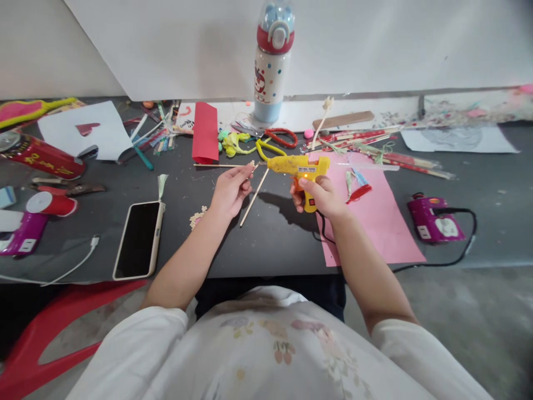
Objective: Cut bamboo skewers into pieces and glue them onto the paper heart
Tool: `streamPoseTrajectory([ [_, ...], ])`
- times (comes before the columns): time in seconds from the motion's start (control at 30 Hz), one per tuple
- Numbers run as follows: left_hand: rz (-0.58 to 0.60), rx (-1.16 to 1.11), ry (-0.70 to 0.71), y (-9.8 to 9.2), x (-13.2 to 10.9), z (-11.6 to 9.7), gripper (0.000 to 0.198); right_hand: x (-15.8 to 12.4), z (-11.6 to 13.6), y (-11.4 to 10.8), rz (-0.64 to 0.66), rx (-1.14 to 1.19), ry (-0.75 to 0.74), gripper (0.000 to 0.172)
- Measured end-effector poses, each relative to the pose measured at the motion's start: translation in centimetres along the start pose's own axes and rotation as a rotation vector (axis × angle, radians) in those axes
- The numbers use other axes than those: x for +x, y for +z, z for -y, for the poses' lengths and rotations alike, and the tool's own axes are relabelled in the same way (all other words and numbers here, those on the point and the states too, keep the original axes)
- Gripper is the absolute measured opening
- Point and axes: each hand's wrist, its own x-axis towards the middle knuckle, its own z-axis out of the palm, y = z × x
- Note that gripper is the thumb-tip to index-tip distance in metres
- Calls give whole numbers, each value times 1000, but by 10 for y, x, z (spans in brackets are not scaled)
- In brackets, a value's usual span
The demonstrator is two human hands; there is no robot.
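My right hand (317,194) is wrapped round the grip of a yellow hot glue gun (291,164), its nozzle pointing left. My left hand (234,189) pinches a small pale flower-shaped piece (252,163) right at the nozzle tip; whether the two touch I cannot tell. Just below, a thin wooden stick (255,197) lies slanted on the table. Another stick (208,165) runs sideways behind my left fingers. Beside my left forearm is a small heap of pale flower-shaped pieces (197,216), partly hidden by the arm.
A water bottle (270,78) stands at the back by red-and-yellow scissors (281,139). Pink paper (383,222) lies under my right forearm. A black cord leads toward a purple power socket (435,219). At left are a phone (139,240), pliers (79,189) and a red can (41,155).
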Motion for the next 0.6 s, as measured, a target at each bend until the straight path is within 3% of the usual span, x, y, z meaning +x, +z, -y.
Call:
streamPoseTrajectory([
  [0.6,15,36,0,1,-2,0,11,0,-3,-1,25,-2,19,34],
])
